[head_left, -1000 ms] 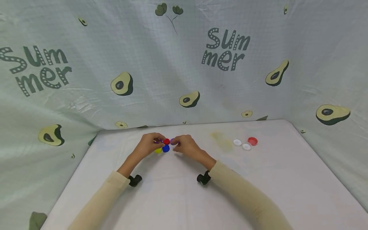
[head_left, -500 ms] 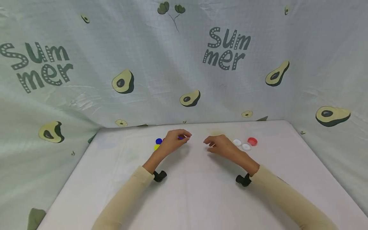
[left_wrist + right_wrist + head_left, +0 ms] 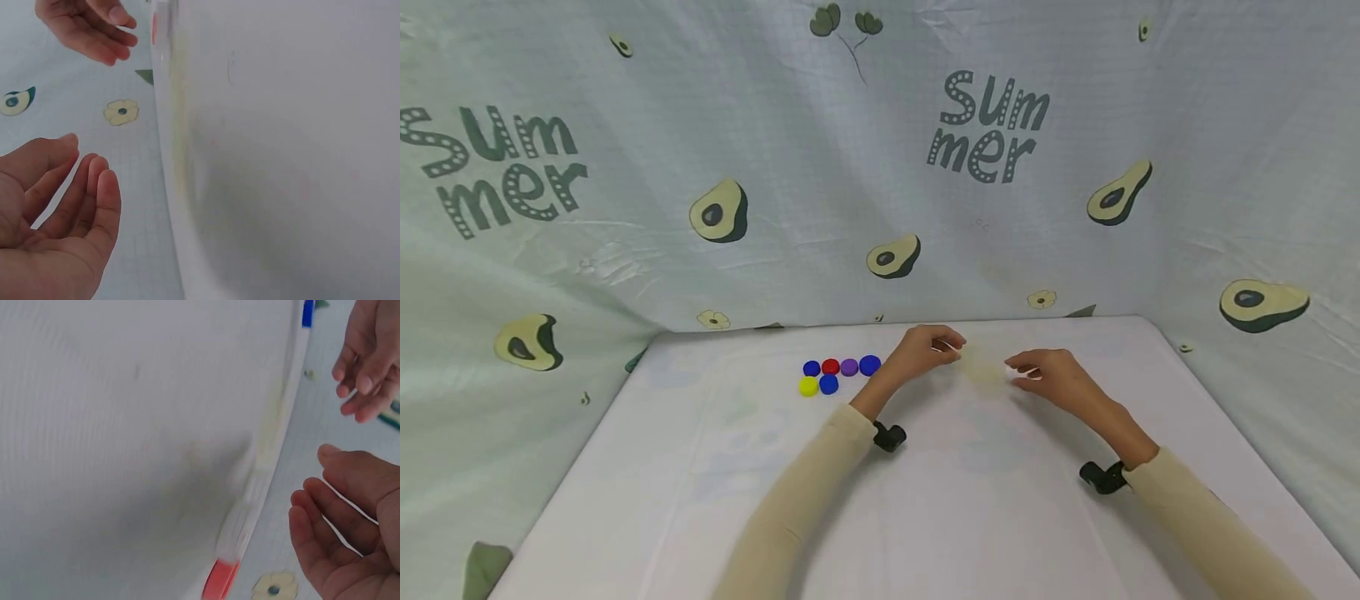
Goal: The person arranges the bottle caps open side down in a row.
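Note:
My left hand [image 3: 928, 348] hovers over the table right of the coloured caps, fingers loosely bent and nothing between them. Further right, my right hand [image 3: 1056, 379] is held thumb apart from fingers, its fingertips overlapping a white cap [image 3: 1011, 372] in the head view. The right wrist view shows no cap between those fingers; a white cap [image 3: 234, 531] and a red cap [image 3: 220, 579] lie on the table beyond. Left of the left hand lie a blue cap [image 3: 870, 365], a purple cap [image 3: 849, 367], a red cap [image 3: 831, 367] and a yellow cap [image 3: 808, 386].
Two more blue caps, a back one [image 3: 812, 368] and a front one [image 3: 828, 384], belong to that left group. A white cloth covers the table [image 3: 880, 500]. Behind it hangs a printed curtain [image 3: 820, 250]. A yellowish stain [image 3: 981, 367] marks the cloth between the hands.
Both hands have moved right, away from the coloured caps, which now show uncovered in two rows. The right hand has come over the white and red caps and hides most of them.

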### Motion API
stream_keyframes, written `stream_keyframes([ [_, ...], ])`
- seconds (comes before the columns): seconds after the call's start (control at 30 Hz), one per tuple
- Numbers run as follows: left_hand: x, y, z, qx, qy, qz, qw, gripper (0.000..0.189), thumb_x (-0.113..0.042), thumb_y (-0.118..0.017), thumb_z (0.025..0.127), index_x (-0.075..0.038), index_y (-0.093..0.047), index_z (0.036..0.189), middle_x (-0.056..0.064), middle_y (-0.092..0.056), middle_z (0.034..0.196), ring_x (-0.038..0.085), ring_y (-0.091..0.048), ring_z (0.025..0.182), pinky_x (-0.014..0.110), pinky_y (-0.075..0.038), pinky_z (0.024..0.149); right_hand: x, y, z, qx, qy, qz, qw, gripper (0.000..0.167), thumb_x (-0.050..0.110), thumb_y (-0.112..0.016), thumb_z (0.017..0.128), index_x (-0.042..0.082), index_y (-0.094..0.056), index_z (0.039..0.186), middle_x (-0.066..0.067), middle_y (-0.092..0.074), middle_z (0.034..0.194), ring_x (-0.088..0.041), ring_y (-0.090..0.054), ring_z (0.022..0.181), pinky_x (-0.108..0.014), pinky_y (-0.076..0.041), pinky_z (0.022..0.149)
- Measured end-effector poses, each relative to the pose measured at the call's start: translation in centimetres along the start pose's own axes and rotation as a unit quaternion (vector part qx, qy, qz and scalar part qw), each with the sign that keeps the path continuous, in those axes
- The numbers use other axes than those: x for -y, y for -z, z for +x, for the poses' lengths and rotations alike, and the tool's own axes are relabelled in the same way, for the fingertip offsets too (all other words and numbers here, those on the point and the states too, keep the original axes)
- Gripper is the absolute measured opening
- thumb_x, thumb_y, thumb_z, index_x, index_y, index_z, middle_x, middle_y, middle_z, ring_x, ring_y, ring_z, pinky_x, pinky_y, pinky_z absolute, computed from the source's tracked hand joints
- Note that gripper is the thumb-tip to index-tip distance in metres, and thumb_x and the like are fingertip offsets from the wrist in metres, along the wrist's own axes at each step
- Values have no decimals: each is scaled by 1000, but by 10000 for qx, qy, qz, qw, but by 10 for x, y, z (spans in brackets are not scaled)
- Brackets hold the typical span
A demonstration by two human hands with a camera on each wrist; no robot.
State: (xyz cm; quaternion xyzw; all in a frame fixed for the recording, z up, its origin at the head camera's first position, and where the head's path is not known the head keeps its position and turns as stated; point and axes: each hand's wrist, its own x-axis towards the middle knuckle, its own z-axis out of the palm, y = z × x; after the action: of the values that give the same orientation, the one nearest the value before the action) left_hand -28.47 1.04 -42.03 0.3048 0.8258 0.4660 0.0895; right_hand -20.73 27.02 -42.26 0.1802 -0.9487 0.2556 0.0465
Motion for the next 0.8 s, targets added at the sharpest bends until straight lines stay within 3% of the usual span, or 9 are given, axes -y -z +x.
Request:
stream_keyframes([
  [0.13, -5, -19, 20, 174, -34, 35, 9998, 31, -5, -74, 93, 1, -70, 123, 15, -72, 118, 23, -68, 105, 23, -55, 85, -20, 14, 3, -70, -225, -204, 9995, 35, 12, -76, 92, -1, -71, 124, -21, -71, 120, -36, -68, 102, -50, -59, 84],
  [0.23, -6, -34, 34, 263, 74, 118, 9996, 34, -6, -77, 91, 0, -69, 124, 13, -72, 117, 20, -69, 103, 21, -55, 84, -31, 21, 6, 120, -347, -307, 9989, 39, 17, -76, 93, -1, -69, 127, -22, -69, 123, -37, -66, 107, -53, -57, 89],
  [0.47, -9, -65, 56, 270, 632, -24, 9976, 38, -6, -83, 85, -3, -71, 121, 6, -74, 109, 14, -69, 98, 18, -54, 74, -50, 24, 15, 688, -554, -329, 9955, 47, 26, -78, 91, 1, -67, 130, -24, -65, 130, -41, -59, 117, -61, -50, 98],
  [0.57, -8, -75, 62, 262, 855, -77, 9960, 40, -2, -85, 82, -1, -71, 119, 7, -73, 106, 12, -67, 92, 16, -52, 71, -55, 22, 19, 782, -479, -390, 9950, 48, 28, -80, 90, 1, -69, 128, -20, -70, 123, -33, -62, 106, -53, -54, 94],
  [0.63, -7, -80, 65, 238, 984, -40, 9949, 40, 1, -86, 79, -1, -72, 117, 7, -73, 104, 10, -66, 88, 14, -51, 71, -57, 19, 21, 835, -383, -379, 9950, 48, 29, -81, 89, 0, -70, 126, -15, -73, 111, -25, -61, 92, -43, -56, 83],
  [0.8, -10, -86, 68, 174, 1097, 99, 9938, 38, 1, -87, 78, -1, -74, 113, 5, -73, 100, 6, -61, 83, 13, -49, 71, -59, 13, 23, 781, -135, -500, 9956, 45, 29, -82, 87, -1, -73, 120, -2, -72, 89, -13, -53, 73, -27, -47, 65],
])
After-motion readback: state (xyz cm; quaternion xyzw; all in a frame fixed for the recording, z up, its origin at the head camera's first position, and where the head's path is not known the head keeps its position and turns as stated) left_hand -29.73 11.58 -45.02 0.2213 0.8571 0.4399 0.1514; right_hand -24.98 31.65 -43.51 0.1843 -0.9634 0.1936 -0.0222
